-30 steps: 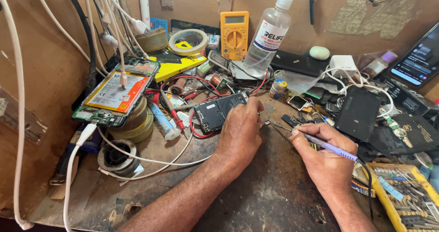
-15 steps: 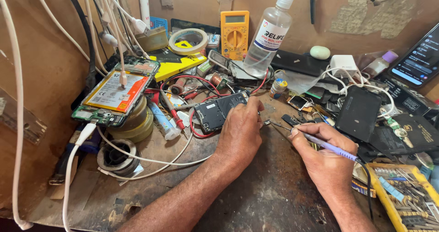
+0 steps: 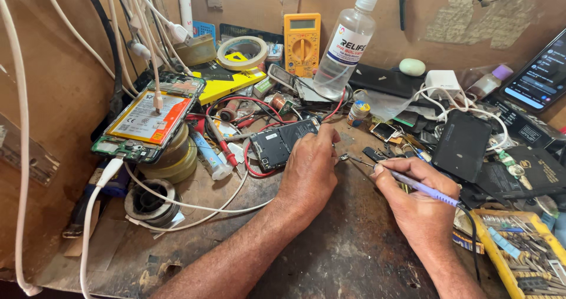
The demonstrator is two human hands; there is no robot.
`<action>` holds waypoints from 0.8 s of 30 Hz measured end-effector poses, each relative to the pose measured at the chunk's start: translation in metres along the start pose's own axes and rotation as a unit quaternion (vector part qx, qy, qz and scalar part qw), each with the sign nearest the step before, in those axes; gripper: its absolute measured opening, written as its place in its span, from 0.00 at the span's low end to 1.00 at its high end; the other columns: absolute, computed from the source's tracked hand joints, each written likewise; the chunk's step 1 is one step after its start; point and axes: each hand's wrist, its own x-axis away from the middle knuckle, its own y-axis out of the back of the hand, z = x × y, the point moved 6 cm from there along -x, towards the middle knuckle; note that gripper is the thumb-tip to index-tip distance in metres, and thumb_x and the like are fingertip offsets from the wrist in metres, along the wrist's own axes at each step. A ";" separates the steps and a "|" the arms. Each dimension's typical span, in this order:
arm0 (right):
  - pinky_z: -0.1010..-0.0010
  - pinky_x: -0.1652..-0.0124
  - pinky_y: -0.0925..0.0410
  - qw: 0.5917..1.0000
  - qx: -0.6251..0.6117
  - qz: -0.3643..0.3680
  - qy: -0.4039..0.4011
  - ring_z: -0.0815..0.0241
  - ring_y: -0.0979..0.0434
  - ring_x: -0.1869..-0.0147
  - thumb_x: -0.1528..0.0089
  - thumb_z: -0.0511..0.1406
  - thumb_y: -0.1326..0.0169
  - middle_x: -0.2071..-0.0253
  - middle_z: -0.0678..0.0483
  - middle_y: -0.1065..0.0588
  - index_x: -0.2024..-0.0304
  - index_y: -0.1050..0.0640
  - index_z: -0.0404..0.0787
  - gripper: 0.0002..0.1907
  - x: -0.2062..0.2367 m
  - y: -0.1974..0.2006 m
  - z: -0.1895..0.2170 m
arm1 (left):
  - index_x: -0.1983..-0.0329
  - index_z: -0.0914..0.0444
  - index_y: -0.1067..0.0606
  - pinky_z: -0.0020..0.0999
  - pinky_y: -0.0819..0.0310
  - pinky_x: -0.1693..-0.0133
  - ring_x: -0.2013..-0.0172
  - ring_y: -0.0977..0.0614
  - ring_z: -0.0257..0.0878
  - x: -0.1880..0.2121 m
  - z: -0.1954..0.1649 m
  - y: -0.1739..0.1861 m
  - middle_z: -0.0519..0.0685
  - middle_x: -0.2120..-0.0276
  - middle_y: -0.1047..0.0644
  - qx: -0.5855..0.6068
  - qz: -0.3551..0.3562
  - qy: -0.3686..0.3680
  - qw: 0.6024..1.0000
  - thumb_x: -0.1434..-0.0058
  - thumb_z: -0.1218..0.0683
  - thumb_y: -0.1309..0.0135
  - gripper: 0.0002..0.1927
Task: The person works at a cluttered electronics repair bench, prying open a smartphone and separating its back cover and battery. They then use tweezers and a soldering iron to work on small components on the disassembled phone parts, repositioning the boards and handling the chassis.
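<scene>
With the left hand pressing the opened phone flat on the counter, the right hand, fingers pinched on the purple-handled soldering iron, should probably approach slowly, tip steady and wrist braced.

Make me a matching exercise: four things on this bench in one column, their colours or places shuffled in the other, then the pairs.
Things:
1. multimeter
2. tape roll
3. soldering iron
4. spray bottle

Descriptions:
A. held in the right hand
B. clear, leaning against the back wall
C. orange, standing at the back
D. lying on the yellow box

Pairs: 1-C, 2-D, 3-A, 4-B
</scene>
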 end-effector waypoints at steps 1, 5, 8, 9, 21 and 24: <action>0.80 0.63 0.30 1.000 -0.003 0.001 -0.001 0.72 0.23 0.65 0.41 0.31 0.35 0.68 0.56 0.19 0.63 0.16 0.34 0.06 0.000 0.000 0.000 | 0.51 0.65 0.31 0.55 0.30 0.56 0.59 0.22 0.60 -0.001 -0.001 0.000 0.61 0.64 0.24 0.003 0.001 0.002 1.000 0.43 0.65 0.42 0.17; 0.80 0.63 0.30 1.000 -0.006 0.000 0.004 0.73 0.23 0.65 0.41 0.30 0.36 0.67 0.56 0.19 0.62 0.16 0.34 0.06 -0.001 0.001 0.000 | 0.52 0.65 0.31 0.55 0.30 0.56 0.58 0.22 0.60 -0.001 -0.002 0.001 0.61 0.64 0.24 0.000 -0.004 -0.006 1.000 0.44 0.65 0.42 0.17; 0.80 0.62 0.30 1.000 -0.012 0.010 -0.006 0.73 0.23 0.64 0.41 0.30 0.36 0.67 0.56 0.19 0.63 0.16 0.34 0.06 -0.001 -0.001 -0.001 | 0.51 0.65 0.31 0.55 0.30 0.56 0.59 0.22 0.60 -0.001 0.000 0.000 0.61 0.64 0.24 0.000 0.006 0.008 1.000 0.42 0.65 0.42 0.17; 0.80 0.62 0.30 1.000 -0.016 0.011 -0.003 0.73 0.23 0.64 0.41 0.30 0.36 0.67 0.56 0.19 0.63 0.16 0.34 0.06 -0.001 -0.001 -0.001 | 0.51 0.65 0.30 0.55 0.30 0.56 0.58 0.22 0.60 -0.001 -0.001 0.000 0.61 0.64 0.24 -0.002 0.001 0.003 1.000 0.43 0.65 0.42 0.17; 0.80 0.63 0.30 1.000 -0.009 0.001 0.006 0.72 0.23 0.65 0.41 0.31 0.36 0.67 0.56 0.19 0.63 0.17 0.34 0.06 0.001 0.005 0.001 | 0.51 0.65 0.31 0.54 0.30 0.56 0.59 0.22 0.59 0.000 -0.004 0.001 0.60 0.64 0.24 0.002 -0.001 -0.001 1.000 0.43 0.65 0.42 0.17; 0.80 0.63 0.30 1.000 -0.012 0.005 0.009 0.73 0.23 0.64 0.41 0.30 0.36 0.67 0.56 0.19 0.63 0.17 0.34 0.06 0.000 0.005 0.000 | 0.51 0.65 0.31 0.54 0.30 0.56 0.59 0.21 0.59 -0.001 -0.004 0.000 0.59 0.65 0.24 0.007 0.005 0.008 1.000 0.43 0.65 0.42 0.17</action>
